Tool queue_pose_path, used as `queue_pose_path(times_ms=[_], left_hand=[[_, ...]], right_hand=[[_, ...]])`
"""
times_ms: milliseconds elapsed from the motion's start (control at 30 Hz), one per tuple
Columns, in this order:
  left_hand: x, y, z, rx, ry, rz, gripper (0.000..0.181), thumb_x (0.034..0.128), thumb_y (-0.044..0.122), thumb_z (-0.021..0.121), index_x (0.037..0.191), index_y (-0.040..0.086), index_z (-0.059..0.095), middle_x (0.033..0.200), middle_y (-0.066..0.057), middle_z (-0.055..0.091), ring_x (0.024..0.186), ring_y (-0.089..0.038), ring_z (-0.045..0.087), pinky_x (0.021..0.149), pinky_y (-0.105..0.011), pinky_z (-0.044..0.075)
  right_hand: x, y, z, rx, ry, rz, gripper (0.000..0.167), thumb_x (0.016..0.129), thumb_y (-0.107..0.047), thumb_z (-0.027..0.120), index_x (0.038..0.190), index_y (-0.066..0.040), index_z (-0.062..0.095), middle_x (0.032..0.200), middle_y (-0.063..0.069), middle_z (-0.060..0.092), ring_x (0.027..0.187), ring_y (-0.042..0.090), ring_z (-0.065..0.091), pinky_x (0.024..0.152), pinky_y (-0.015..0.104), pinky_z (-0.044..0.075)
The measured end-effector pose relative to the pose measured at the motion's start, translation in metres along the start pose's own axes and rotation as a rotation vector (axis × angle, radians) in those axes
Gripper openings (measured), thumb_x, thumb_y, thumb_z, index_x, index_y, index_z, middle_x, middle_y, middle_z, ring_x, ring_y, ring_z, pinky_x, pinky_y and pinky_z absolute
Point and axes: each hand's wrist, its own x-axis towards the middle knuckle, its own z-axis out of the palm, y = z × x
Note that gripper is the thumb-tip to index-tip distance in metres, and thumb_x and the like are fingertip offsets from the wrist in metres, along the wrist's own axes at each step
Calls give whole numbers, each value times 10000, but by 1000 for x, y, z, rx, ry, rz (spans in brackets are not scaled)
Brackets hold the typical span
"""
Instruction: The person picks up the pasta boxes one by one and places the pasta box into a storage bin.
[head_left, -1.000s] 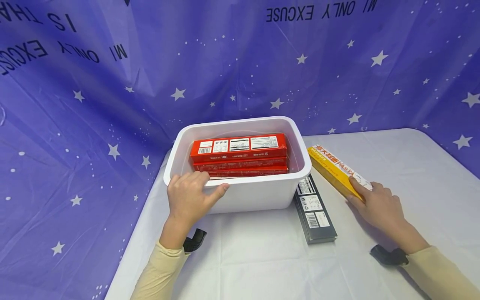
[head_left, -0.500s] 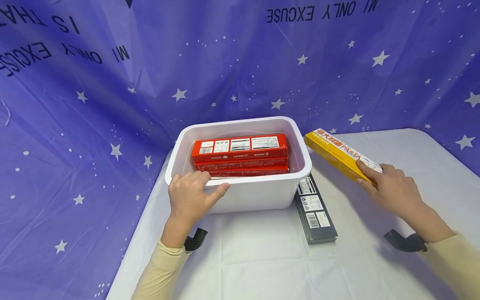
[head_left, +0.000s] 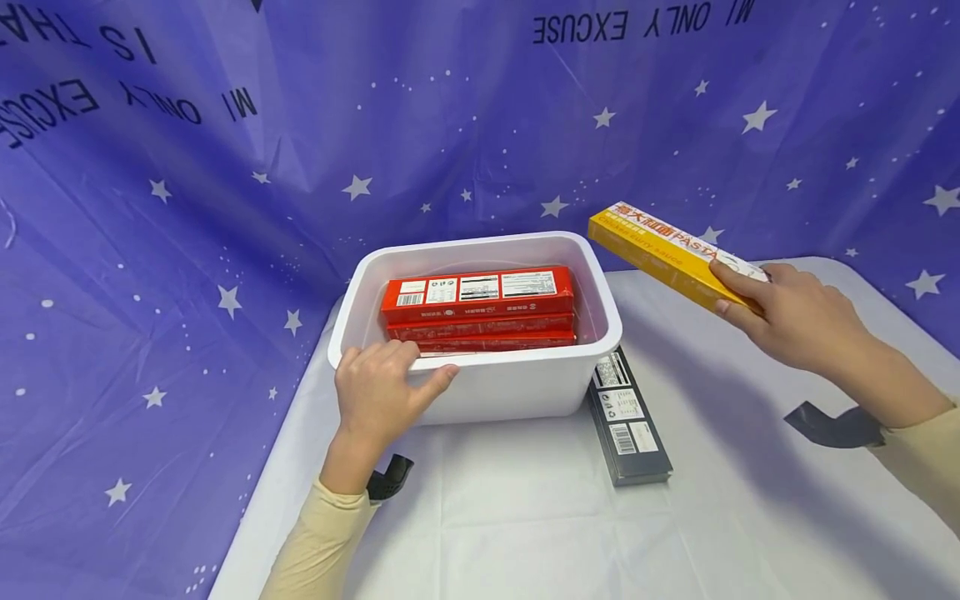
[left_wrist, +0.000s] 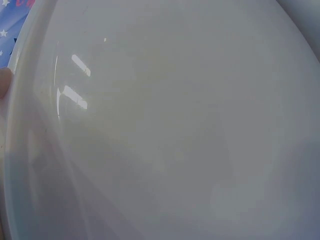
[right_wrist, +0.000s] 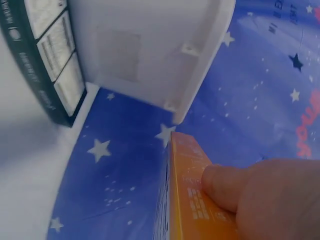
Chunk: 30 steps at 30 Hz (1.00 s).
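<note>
My right hand (head_left: 806, 317) grips the near end of a yellow pasta box (head_left: 675, 258), holding it in the air right of the white plastic bin (head_left: 495, 387). In the right wrist view the thumb presses the side of this pasta box (right_wrist: 195, 185). My left hand (head_left: 378, 392) holds the bin's front rim near its left corner, fingers hooked over the edge and thumb along the outside. Inside the bin lie several red boxes (head_left: 480, 296), one beside another. Bin wall (left_wrist: 175, 115) fills most of the left wrist view.
A dark grey-green box (head_left: 630, 425) lies on the white tablecloth (head_left: 510, 517), against the bin's right side, its far end partly hidden. Behind the table hangs a purple cloth (head_left: 465, 125) with stars and lettering.
My right hand has lifted the yellow pasta box off the table, up and away, its far end now above the bin's rim height. The left hand stays on the rim.
</note>
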Motion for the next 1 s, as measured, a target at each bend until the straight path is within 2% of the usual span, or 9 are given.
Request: queue_pose_path(times_ms=[100, 267, 367, 500, 600, 733, 1000], left_hand=[[1, -1, -1, 1, 5, -1, 801, 966, 789, 258, 609, 104, 469, 521, -39, 492, 464, -275, 478, 517, -366, 268], [1, 0, -1, -1, 5, 0, 803, 967, 789, 250, 603, 105, 462, 517, -33, 474, 460, -266, 464, 518, -362, 264], [1, 0, -1, 2, 3, 0, 805, 965, 792, 245, 606, 108, 468, 517, -31, 481, 463, -261, 471, 520, -363, 267], [1, 1, -1, 5, 0, -3, 810, 963, 796, 238, 612, 109, 487, 524, -35, 503, 471, -264, 493, 517, -368, 275], [1, 1, -2, 8, -9, -4, 810, 964, 795, 232, 619, 110, 492, 531, -39, 514, 477, -267, 505, 516, -373, 285], [1, 1, -2, 4, -19, -5, 807, 966, 793, 229, 634, 111, 505, 547, -42, 540, 492, -274, 523, 523, -380, 301], [0, 0, -1, 2, 5, 7, 793, 969, 786, 250, 633, 116, 508, 541, -26, 509, 483, -265, 489, 528, -366, 290]], right_hand=[[8, -9, -9, -1, 7, -28, 611, 1039, -391, 544, 1581, -183, 353, 1211, 371, 538, 886, 440, 561, 578, 489, 460], [19, -28, -21, 7, 15, -79, 598, 1038, -409, 541, 1579, -225, 365, 1292, 365, 526, 977, 471, 574, 614, 525, 479], [25, -44, -26, 12, 28, -128, 588, 1028, -414, 562, 1565, -241, 397, 1261, 326, 559, 955, 426, 580, 630, 506, 475], [33, -68, -30, 11, 31, -202, 587, 1018, -415, 584, 1559, -270, 406, 1282, 310, 577, 1002, 415, 582, 694, 531, 488], [39, -88, -31, 11, 28, -263, 594, 1008, -389, 605, 1558, -297, 400, 1344, 320, 566, 1092, 450, 585, 780, 588, 505], [45, -113, -30, 21, 40, -362, 593, 991, -355, 639, 1544, -308, 428, 1367, 304, 571, 1124, 452, 601, 841, 590, 512], [59, -152, -17, 32, 68, -547, 565, 979, -370, 657, 1513, -308, 482, 1304, 219, 609, 985, 336, 610, 768, 489, 521]])
